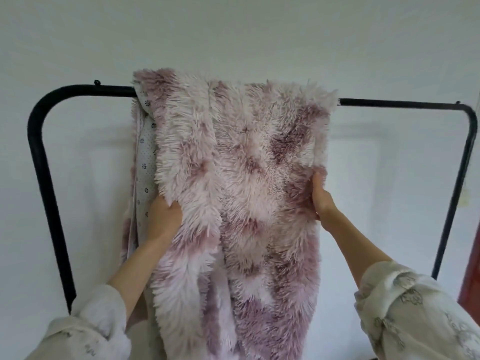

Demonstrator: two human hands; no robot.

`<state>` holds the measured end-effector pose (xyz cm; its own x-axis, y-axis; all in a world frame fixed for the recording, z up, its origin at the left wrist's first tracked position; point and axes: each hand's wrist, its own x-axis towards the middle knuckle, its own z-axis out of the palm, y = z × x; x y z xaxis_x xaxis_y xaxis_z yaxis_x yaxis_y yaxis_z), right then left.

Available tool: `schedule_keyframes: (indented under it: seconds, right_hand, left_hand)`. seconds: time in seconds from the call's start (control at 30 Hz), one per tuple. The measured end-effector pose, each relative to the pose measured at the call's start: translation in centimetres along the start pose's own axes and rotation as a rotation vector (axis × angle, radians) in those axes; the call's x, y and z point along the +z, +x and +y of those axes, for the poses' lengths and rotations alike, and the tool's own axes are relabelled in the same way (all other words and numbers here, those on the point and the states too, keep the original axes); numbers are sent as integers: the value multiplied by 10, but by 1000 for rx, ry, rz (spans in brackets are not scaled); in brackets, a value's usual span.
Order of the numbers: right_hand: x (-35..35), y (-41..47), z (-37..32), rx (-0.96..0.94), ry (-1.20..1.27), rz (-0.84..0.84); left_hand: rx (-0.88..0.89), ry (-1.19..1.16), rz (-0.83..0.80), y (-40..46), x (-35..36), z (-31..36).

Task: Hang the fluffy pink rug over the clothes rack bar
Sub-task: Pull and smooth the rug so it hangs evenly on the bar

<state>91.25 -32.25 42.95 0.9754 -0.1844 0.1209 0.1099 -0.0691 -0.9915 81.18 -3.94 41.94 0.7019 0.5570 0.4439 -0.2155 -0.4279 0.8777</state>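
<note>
Both hands (163,216) (322,198) grip side edges of the soft, floppy, likely heavy rug (241,165) draped over the bar (402,103).

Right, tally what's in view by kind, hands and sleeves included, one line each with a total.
Pink rug: 1
Black clothes rack: 1
Hands: 2, left hand and right hand, both gripping the rug
Patterned sleeves: 2, left sleeve, right sleeve
Total: 6

Soft, even daylight, bright and free of glare, with faint shadows on the white wall (233,35). Slightly soft focus overall, and the wide lens bows the black rack bar (402,103) toward the edges.
</note>
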Motion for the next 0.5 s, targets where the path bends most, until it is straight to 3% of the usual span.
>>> schedule_keyframes:
  seconds: [0.17,0.3,0.4,0.5]
  right_hand:
    - [-24,28,21,-42,-1,-18]
    - [-35,16,17,38,-19,-179]
    - [-36,23,29,-7,36,-412]
    - [-21,8,35,-92,76,-440]
  left_hand:
    - [-69,-44,-78,-18,5,6]
    - [-69,-136,-129,-35,11,5]
    - [-134,-108,-204,-42,21,-6]
    - [-201,-124,-145,-46,27,-9]
